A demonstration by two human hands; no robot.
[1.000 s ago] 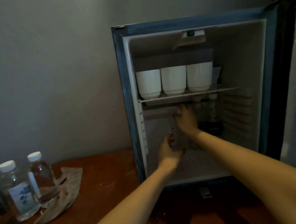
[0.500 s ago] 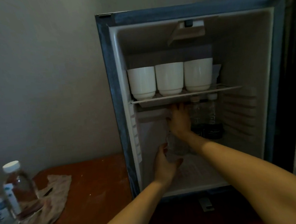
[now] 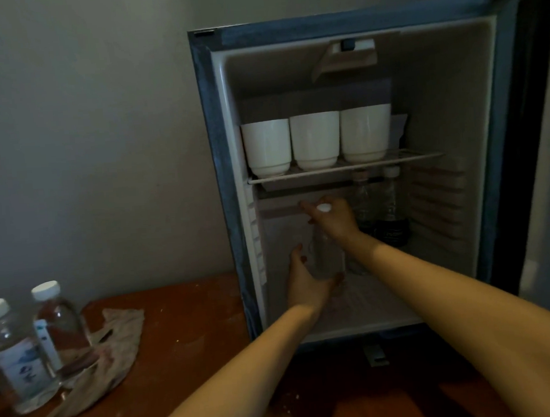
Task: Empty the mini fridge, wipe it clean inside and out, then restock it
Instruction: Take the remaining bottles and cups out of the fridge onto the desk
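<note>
Your right hand [image 3: 334, 218] grips the clear bottle [image 3: 327, 256] at the neck. Its white cap, covered a second ago, is now exposed. Your left hand [image 3: 304, 279] wraps the bottle's lower body. The bottle is in the lower compartment of the mini fridge [image 3: 212, 147], left of two dark bottles [image 3: 391, 219]. Treat this as a transfer in progress; whether in or out cannot be told. Two water bottles [image 3: 58, 321] and a cloth [image 3: 114, 343] sit on the wooden table [image 3: 194, 328] against a plain wall [image 3: 82, 124].

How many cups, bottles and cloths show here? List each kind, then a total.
White cups: 3
Bottles: 5 plainly seen, 2 on the table, 3 in the fridge
Cloth: 1
Total: 9
</note>
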